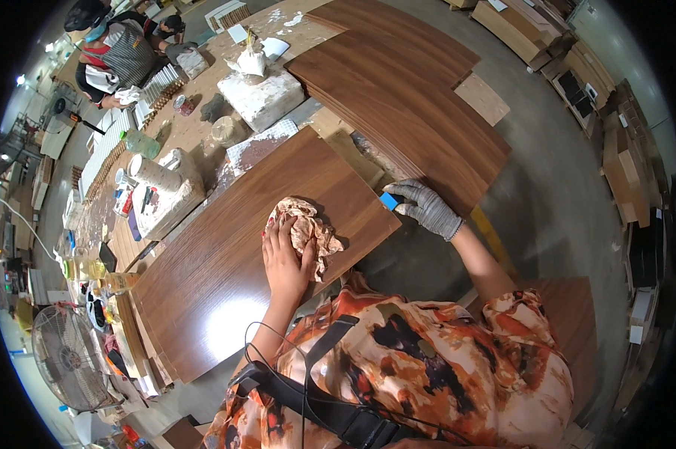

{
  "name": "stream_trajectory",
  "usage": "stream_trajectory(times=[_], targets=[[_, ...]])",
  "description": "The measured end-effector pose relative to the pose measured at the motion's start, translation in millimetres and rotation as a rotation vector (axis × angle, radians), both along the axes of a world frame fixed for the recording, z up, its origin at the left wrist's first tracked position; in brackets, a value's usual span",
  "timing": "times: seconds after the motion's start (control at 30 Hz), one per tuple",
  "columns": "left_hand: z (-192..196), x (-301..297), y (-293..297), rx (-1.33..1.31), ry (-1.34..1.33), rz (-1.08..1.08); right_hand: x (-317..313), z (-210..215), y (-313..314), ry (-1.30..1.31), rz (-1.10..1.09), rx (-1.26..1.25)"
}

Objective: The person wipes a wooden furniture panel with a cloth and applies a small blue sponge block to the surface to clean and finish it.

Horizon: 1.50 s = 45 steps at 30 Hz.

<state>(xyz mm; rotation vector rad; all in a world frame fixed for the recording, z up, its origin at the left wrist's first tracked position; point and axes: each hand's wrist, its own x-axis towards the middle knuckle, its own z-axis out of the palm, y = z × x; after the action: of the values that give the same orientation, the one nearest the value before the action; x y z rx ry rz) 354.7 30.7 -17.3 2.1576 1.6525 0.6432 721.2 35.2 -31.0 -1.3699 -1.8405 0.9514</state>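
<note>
A long brown wood-grain panel [211, 262] lies flat across the bench in front of me, with a bright light reflection near its near edge. On its face rests a crumpled, pale patterned cloth [308, 228]. My bare left hand [284, 258] presses down on this cloth, its fingers curled over it. At the panel's right end, my right hand [431, 212] in a grey knit glove pinches a small blue block [389, 200] against the edge. The block's far side is hidden by the gloved fingers.
More brown panels [413, 90] are stacked at the far right. Beyond my panel stand white-smeared blocks [259, 97], a white cup [155, 173], a green bottle [140, 142] and a tin [182, 105]. A co-worker [125, 56] works at the far left. A fan [70, 358] stands at the lower left.
</note>
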Motion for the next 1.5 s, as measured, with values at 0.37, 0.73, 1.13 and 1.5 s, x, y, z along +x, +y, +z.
stream_trajectory(times=[0.37, 0.73, 1.13, 1.5], targets=[[-7, -2, 0, 0.030, 0.022, 0.003, 7, 6, -49, -0.028, -0.023, 0.002], [29, 18, 11, -0.117, -0.065, -0.432, 12, 52, -81, 0.371, -0.269, -0.006], [5, 100, 68, 0.014, -0.066, -0.824, -89, 63, -48, 0.775, -0.201, 0.085], [19, 92, 132, -0.207, -0.045, -0.906, -143, 6, -27, 0.622, 0.277, -0.339]])
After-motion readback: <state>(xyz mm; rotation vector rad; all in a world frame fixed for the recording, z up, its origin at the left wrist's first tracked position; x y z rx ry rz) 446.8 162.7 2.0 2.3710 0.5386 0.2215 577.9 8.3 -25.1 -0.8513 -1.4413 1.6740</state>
